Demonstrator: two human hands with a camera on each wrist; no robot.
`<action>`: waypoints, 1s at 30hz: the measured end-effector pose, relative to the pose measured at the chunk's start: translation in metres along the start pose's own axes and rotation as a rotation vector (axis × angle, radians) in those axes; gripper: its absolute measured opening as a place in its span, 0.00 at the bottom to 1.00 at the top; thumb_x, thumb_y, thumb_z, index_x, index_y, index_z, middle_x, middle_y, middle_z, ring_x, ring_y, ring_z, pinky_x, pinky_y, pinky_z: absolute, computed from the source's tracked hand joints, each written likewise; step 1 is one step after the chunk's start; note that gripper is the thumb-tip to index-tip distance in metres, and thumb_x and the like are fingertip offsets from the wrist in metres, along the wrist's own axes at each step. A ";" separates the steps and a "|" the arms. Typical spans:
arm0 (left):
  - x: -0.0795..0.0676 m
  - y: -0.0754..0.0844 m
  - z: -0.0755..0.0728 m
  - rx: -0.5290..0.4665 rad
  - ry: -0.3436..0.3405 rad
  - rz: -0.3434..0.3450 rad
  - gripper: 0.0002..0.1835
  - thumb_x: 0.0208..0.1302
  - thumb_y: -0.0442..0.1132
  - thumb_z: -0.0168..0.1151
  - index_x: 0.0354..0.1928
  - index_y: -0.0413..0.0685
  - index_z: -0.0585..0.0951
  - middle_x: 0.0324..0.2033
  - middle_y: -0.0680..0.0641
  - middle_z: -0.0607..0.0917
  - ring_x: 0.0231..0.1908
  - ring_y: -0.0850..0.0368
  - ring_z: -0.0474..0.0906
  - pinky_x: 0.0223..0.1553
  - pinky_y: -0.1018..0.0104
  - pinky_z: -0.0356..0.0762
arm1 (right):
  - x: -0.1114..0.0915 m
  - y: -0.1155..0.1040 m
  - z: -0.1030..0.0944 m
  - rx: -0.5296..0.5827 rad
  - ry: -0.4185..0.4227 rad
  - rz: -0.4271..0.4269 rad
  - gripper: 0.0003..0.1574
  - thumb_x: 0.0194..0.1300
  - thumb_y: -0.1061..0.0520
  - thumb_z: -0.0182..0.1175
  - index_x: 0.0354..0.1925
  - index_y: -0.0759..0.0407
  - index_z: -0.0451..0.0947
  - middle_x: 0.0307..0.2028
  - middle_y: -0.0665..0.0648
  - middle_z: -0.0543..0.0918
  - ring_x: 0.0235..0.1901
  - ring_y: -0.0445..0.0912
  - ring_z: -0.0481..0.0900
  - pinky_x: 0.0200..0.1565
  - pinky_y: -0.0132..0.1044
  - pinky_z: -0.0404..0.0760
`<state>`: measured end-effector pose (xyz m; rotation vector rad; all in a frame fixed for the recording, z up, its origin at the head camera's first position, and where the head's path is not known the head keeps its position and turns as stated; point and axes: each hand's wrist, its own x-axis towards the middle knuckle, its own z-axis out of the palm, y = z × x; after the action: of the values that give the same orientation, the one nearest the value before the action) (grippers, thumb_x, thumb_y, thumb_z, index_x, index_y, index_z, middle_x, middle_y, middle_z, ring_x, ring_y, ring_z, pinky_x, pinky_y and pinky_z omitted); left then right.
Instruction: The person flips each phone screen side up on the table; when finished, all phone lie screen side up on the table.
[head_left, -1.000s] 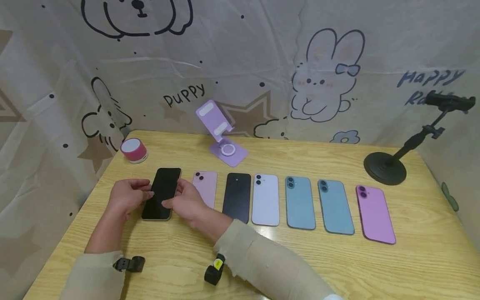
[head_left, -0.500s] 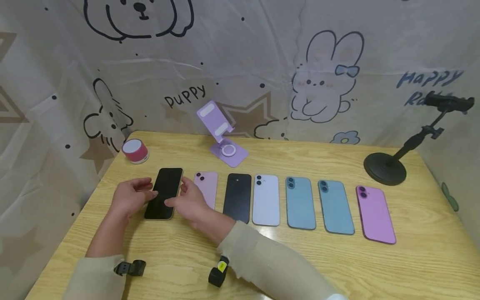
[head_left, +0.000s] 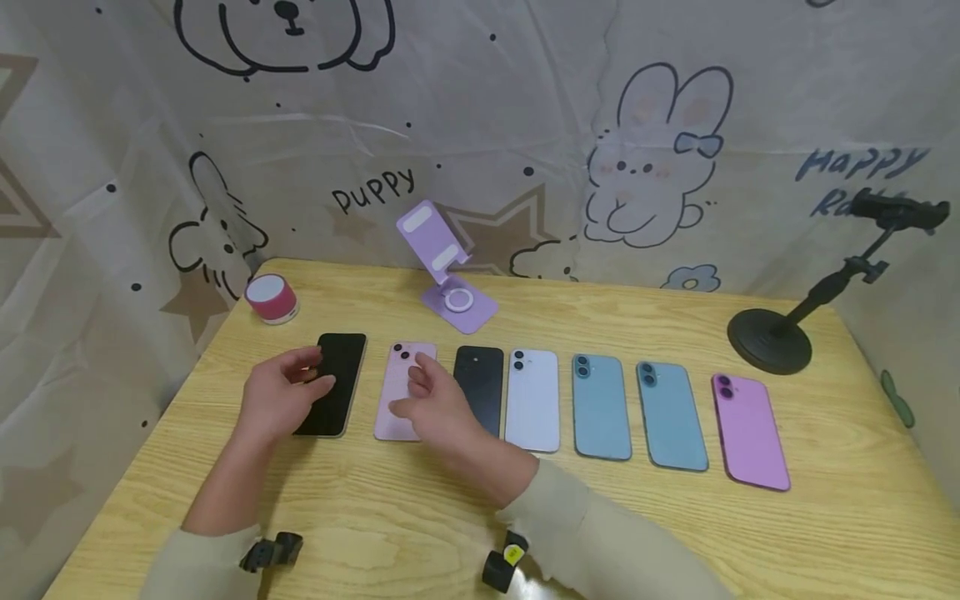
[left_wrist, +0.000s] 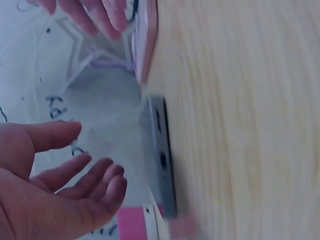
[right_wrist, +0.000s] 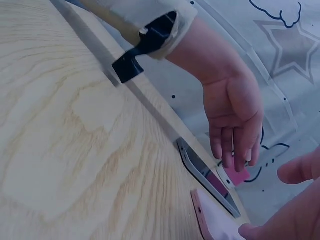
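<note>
A smartphone lying black screen up (head_left: 343, 379) is at the left end of a row of phones. My left hand (head_left: 277, 398) hovers over its left side, fingers loosely bent and apart from it, as the left wrist view shows. To its right lies a light pink phone (head_left: 393, 400), camera side up. My right hand (head_left: 446, 408) hangs above the pink phone's right side with thumb and fingers spread. In the right wrist view, the right thumb overlaps the edge of the pink phone (right_wrist: 220, 222); contact cannot be told. Neither hand holds anything.
Further right lie a black phone (head_left: 480, 383), a white phone (head_left: 532, 404), two blue phones and a purple phone (head_left: 750, 433). Behind stand a lilac phone stand (head_left: 457, 304), a pink-and-white round device (head_left: 272, 300) and a black stand (head_left: 770, 340). A printed cloth hangs behind the table.
Both hands have come off the black-screened phone. The right hand has moved right, over the light pink phone; the left hand has shifted slightly right. The phones lie in place.
</note>
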<state>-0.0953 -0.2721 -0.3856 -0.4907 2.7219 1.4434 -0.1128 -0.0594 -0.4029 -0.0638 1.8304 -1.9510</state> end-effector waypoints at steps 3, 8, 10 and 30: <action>-0.006 0.008 0.009 -0.027 -0.057 0.059 0.28 0.70 0.33 0.62 0.69 0.35 0.69 0.62 0.35 0.75 0.58 0.41 0.73 0.57 0.52 0.74 | -0.002 0.000 -0.009 -0.017 0.010 -0.010 0.51 0.63 0.67 0.63 0.77 0.63 0.50 0.72 0.63 0.61 0.71 0.54 0.60 0.67 0.45 0.63; -0.011 0.016 0.027 -0.069 -0.153 0.118 0.27 0.70 0.32 0.62 0.68 0.32 0.70 0.60 0.35 0.77 0.56 0.42 0.76 0.52 0.58 0.78 | -0.006 -0.001 -0.018 -0.009 0.008 -0.011 0.53 0.62 0.67 0.63 0.78 0.62 0.48 0.75 0.63 0.56 0.73 0.53 0.55 0.69 0.44 0.59; -0.011 0.017 0.034 -0.070 -0.178 0.125 0.27 0.70 0.33 0.62 0.68 0.32 0.70 0.60 0.34 0.77 0.57 0.42 0.75 0.54 0.56 0.77 | -0.007 0.000 -0.020 -0.010 0.003 -0.010 0.54 0.63 0.66 0.62 0.78 0.61 0.46 0.75 0.63 0.55 0.73 0.53 0.54 0.69 0.44 0.58; -0.012 0.025 0.059 -0.111 -0.106 0.053 0.26 0.65 0.31 0.65 0.65 0.36 0.74 0.57 0.36 0.79 0.59 0.43 0.75 0.58 0.51 0.73 | -0.003 0.010 -0.013 -0.001 0.127 -0.036 0.58 0.60 0.68 0.62 0.79 0.59 0.43 0.76 0.63 0.53 0.70 0.60 0.60 0.63 0.48 0.68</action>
<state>-0.0988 -0.2082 -0.3978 -0.3375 2.6036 1.5908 -0.1115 -0.0464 -0.4133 0.0277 1.9226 -2.0213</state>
